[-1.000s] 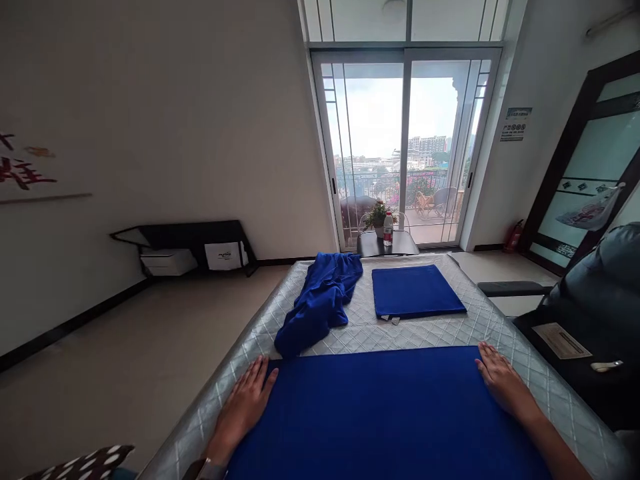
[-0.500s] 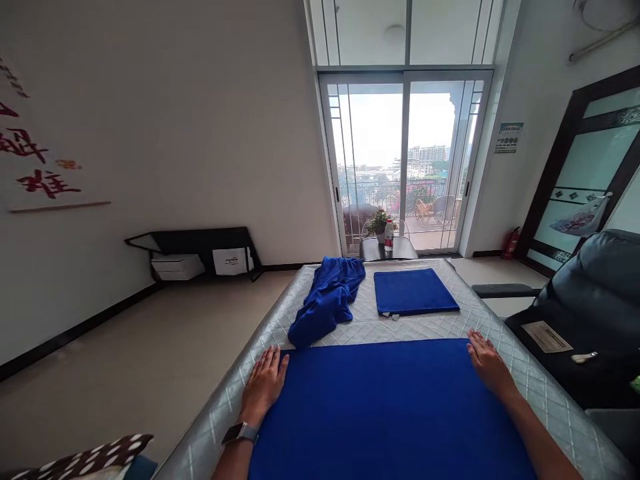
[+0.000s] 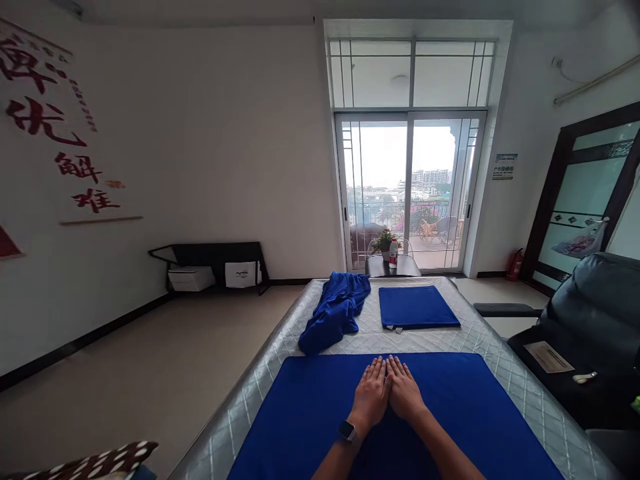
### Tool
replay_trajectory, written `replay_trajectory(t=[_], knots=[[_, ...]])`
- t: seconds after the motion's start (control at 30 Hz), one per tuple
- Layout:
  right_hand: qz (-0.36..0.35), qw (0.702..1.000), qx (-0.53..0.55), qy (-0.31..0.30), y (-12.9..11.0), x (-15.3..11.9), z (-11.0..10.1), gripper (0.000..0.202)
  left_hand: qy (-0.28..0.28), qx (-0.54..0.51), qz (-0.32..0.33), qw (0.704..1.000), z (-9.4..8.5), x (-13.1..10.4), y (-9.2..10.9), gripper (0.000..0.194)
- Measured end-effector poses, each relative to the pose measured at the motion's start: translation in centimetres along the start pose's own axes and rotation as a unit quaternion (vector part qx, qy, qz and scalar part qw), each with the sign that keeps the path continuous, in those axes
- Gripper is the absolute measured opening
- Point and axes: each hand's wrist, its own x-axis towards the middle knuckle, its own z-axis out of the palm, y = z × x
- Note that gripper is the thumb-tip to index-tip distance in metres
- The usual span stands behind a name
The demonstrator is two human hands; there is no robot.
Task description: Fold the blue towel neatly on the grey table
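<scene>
A blue cloth [image 3: 310, 407] lies spread flat on the quilted mattress [image 3: 530, 400]. Near the middle of its far part, my left hand [image 3: 371, 393] rests palm down, fingers stretched forward, with a watch on the wrist. Right beside it, my right hand [image 3: 403, 392] also lies flat on the cloth, the two thumbs touching. Neither hand holds anything. Beyond the spread cloth, a crumpled blue cloth [image 3: 335, 313] lies at the left and a neatly folded blue cloth [image 3: 419, 307] with white tags lies at the right.
A black armchair [image 3: 595, 320] stands to the right, with a card and a brush on its seat. Past the mattress is a small table [image 3: 393, 268] with a bottle and a plant. A dotted brown pillow [image 3: 107, 461] shows at the lower left.
Both my hands have moved inward from the cloth's left and right edges to its middle, where they now lie together. The view has tilted upward.
</scene>
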Motion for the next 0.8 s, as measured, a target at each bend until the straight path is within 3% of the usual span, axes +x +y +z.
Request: replay_trajectory(t=[0.13,0.33,0.5,0.63,0.8], knots=[[0.012,1.000,-0.003,-0.001,1.2,0.8,2.0,0.061,-0.008,-0.009,-0.016,1.000,2.6,0.2,-1.1,0.064],[-0.003,1.000,0.006,-0.009,1.8,1.2,2.8,0.061,-0.001,-0.004,-0.007,1.000,3.4,0.3,-1.6,0.064],[0.010,1.000,0.024,0.002,2.0,1.4,2.2,0.063,-0.007,0.003,-0.022,1.000,2.9,0.6,-2.8,0.068],[0.075,0.997,0.023,0.012,3.6,1.3,1.0,0.067,0.003,0.029,-0.071,0.997,1.8,0.7,-5.8,0.071],[0.118,0.993,-0.007,0.028,7.3,0.6,0.4,0.069,-0.003,0.073,-0.120,0.990,0.5,-0.8,-10.1,0.066]])
